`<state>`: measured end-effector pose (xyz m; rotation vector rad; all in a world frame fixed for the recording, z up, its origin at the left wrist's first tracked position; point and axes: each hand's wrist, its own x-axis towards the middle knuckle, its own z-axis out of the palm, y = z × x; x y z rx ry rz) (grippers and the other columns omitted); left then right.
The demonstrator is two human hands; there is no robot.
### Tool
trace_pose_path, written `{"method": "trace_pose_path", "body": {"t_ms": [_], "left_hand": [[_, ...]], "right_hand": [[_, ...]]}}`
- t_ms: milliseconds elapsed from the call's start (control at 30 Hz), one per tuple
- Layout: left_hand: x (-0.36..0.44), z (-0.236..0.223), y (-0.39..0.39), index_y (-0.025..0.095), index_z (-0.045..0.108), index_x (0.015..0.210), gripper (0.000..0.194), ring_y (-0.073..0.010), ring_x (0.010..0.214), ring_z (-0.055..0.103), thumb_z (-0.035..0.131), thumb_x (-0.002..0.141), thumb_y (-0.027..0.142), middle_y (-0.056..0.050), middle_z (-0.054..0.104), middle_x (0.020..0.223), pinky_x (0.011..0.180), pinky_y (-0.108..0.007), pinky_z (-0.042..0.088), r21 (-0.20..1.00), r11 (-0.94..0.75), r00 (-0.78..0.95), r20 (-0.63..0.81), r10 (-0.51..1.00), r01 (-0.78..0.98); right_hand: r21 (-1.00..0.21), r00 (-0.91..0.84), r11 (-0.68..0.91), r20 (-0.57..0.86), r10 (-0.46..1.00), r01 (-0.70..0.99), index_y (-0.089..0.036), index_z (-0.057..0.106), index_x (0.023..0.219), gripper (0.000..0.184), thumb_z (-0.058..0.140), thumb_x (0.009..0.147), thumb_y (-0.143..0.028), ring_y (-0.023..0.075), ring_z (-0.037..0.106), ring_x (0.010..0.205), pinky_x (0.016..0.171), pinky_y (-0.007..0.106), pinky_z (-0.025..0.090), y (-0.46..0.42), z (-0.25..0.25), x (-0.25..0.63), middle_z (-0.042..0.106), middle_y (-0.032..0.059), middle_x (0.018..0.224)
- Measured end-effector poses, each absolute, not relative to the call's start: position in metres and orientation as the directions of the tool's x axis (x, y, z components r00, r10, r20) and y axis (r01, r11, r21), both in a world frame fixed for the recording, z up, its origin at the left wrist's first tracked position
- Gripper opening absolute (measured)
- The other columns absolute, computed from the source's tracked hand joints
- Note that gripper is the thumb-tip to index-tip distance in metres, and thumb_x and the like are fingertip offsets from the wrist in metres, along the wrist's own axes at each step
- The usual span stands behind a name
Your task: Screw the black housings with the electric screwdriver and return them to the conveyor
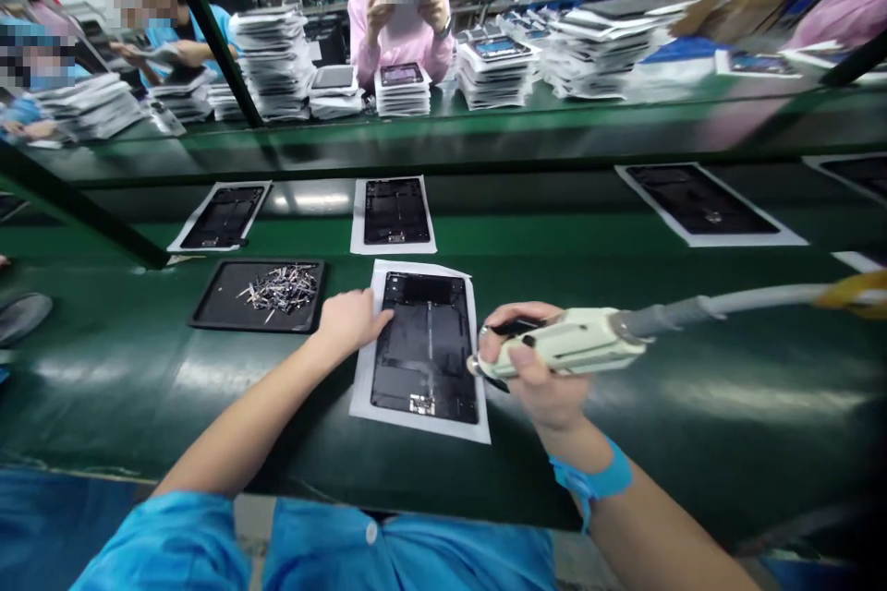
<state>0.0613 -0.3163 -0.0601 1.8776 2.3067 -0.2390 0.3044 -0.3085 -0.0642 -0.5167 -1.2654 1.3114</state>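
A black tablet back shell lies on a white sheet on the green bench in front of me. My left hand rests on the sheet's left edge, fingers curled against the shell's upper left side. My right hand is closed round a cream electric screwdriver, held sideways, its tip near the shell's right edge. A grey hose runs from the tool off to the right. A blue strap circles my right wrist.
A black tray with several small metal parts sits left of the shell. More black shells on white sheets lie on the belt beyond. Across it, people sit behind stacks of trays.
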Motion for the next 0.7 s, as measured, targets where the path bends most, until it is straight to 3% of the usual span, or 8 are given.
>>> {"method": "trace_pose_path", "body": {"t_ms": [133,333,467,600,700], "left_hand": [[0.063,-0.065,-0.359,0.014,0.068,0.106,0.048,-0.0351,0.098,0.073,0.042,0.102,0.055,-0.018,0.076,0.100,0.081,-0.041,0.055,-0.065,0.258,-0.264,-0.358,0.896,0.964],[0.088,-0.085,-0.375,0.017,0.062,0.108,0.030,-0.0283,0.100,0.074,0.033,0.106,0.027,-0.014,0.074,0.111,0.084,-0.037,0.054,0.026,0.367,-0.344,-0.285,0.894,0.930],[0.066,-0.085,-0.363,0.018,0.060,0.107,0.025,-0.0288,0.094,0.075,0.037,0.106,0.028,-0.014,0.076,0.101,0.081,-0.036,0.053,0.095,0.406,-0.394,-0.123,0.911,0.909],[0.026,-0.072,-0.323,0.021,0.062,0.106,0.019,-0.0242,0.092,0.075,0.045,0.103,0.028,-0.010,0.077,0.100,0.081,-0.030,0.052,0.330,0.221,-0.278,0.137,0.951,0.918],[0.015,-0.060,-0.271,0.021,0.066,0.104,0.019,-0.0230,0.088,0.074,0.050,0.101,0.029,-0.008,0.077,0.093,0.079,-0.028,0.051,0.433,0.126,-0.257,0.259,0.931,0.893]], "right_hand": [[-0.862,-0.070,0.372,0.419,0.906,-0.343,-0.023,0.065,0.104,0.021,0.075,0.085,-0.027,0.0130,0.063,0.051,0.048,0.029,0.056,-0.295,-0.063,0.313,0.066,-0.0007,0.077],[-0.867,0.019,0.452,0.459,0.888,-0.210,-0.020,0.067,0.098,0.018,0.074,0.081,-0.023,0.0136,0.064,0.052,0.050,0.029,0.056,-0.287,-0.067,0.313,0.069,0.0016,0.082],[-0.867,0.077,0.454,0.448,0.891,-0.205,-0.018,0.068,0.096,0.019,0.074,0.078,-0.020,0.0123,0.063,0.051,0.050,0.028,0.055,-0.282,-0.061,0.313,0.070,0.0018,0.081],[-0.870,0.081,0.441,0.434,0.897,-0.222,-0.019,0.067,0.096,0.019,0.073,0.078,-0.020,0.0116,0.062,0.049,0.049,0.027,0.054,-0.279,-0.059,0.313,0.071,0.0013,0.081],[-0.863,0.081,0.473,0.466,0.881,-0.178,-0.019,0.068,0.096,0.017,0.073,0.079,-0.021,0.0126,0.064,0.055,0.055,0.029,0.056,-0.276,-0.064,0.314,0.072,0.0025,0.085]]}}
